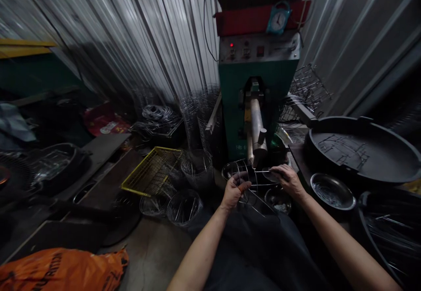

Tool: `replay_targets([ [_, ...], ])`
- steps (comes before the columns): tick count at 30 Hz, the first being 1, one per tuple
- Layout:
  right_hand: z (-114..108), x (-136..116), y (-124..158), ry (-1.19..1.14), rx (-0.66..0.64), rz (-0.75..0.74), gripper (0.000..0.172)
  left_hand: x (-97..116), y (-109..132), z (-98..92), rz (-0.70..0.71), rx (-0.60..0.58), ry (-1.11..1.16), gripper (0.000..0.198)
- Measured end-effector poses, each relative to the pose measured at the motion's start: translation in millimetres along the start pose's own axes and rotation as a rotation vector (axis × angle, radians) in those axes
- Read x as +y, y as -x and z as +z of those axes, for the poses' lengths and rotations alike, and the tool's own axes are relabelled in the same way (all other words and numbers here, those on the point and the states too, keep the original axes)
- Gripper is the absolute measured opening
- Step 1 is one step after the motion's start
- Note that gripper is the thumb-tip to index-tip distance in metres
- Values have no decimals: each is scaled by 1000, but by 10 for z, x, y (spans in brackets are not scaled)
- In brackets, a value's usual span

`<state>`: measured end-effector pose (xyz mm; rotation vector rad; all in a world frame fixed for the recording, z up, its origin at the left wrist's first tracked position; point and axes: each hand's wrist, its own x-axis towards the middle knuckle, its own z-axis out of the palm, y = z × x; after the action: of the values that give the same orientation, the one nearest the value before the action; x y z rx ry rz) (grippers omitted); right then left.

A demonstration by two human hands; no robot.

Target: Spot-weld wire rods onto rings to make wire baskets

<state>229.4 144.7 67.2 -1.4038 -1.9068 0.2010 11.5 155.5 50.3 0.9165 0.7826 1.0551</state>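
Observation:
My left hand (234, 191) is closed around a round wire frame (249, 174) in front of the green machine. Between the thumb and fingers of my right hand (289, 180) is one end of a thin metal rod (263, 171), pointing left. The rod's far end lies at the tip of the machine's lower arm region, just under the thick metal electrode arm (257, 120); whether it touches the wire frame there is too small to tell. Loose wire ends stick out below my left hand. Under my right hand stands a small metal bowl (279, 199).
The green spot welder (230, 102) has a red light and a blue clock (278, 18) on top. At right are a large black pan (348, 133) and a metal bowl (333, 191). Left stand wire coils (197, 168), a yellow basket (144, 168) and an orange bag (66, 269).

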Motion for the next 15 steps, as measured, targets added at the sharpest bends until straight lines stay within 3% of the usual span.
replay_targets([
  [15,35,46,-80,17,6,6,17,-2,-108,-32,-6,-12,15,46],
])
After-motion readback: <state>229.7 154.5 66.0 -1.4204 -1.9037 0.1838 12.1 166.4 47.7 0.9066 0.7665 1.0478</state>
